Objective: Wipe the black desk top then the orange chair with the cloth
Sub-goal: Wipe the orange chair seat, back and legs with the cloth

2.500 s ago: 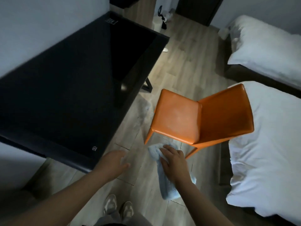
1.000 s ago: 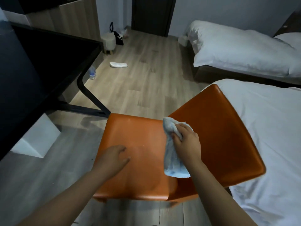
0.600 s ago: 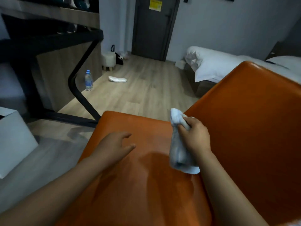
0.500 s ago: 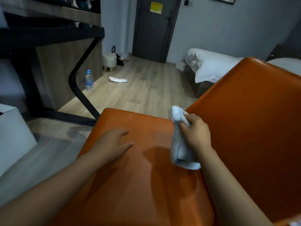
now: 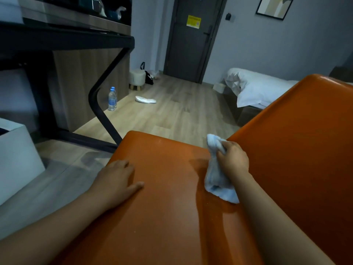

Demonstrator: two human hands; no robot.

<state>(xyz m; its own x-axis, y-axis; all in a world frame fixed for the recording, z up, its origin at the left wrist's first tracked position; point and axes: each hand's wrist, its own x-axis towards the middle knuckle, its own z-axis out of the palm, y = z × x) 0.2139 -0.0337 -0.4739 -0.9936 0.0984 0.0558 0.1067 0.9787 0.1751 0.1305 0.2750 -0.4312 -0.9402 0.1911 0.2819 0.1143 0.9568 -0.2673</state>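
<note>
The orange chair fills the lower frame, its seat in front of me and its backrest rising on the right. My right hand grips a pale blue cloth near the back of the seat, beside the backrest; the cloth hangs down and its lower end touches the seat. My left hand rests flat on the seat's left edge with fingers spread. The black desk stands at upper left, seen from below its top edge.
A black desk leg angles down just left of the seat. A white box sits at the left. A water bottle, a white slipper and a small stool are on the wooden floor. White beds lie beyond the chair.
The view has dropped lower and closer to the chair. My left hand has come down flat onto the seat edge. My right hand with the cloth has lowered toward the seat.
</note>
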